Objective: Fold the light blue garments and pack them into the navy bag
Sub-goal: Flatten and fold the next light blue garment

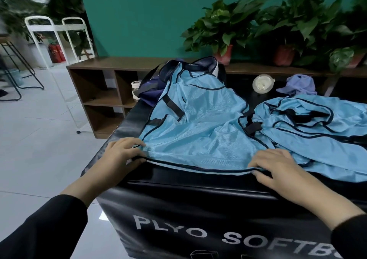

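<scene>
A light blue mesh garment (198, 131) with dark piping lies spread over a black padded box (198, 199), its far end draped over the navy bag (151, 94) at the back. My left hand (119, 157) pinches the garment's near left hem corner between thumb and fingers. My right hand (278, 171) grips the near hem on the right, fingers curled over the dark edge. A second heap of light blue garments (313, 119) lies crumpled at the right.
A clear lidded bottle (262, 85) and a lilac cap (299, 85) sit behind the garments. A low brown shelf unit (103, 92) carries potted plants (224, 30) along the teal wall. White racks and black stools stand at the left on the tiled floor.
</scene>
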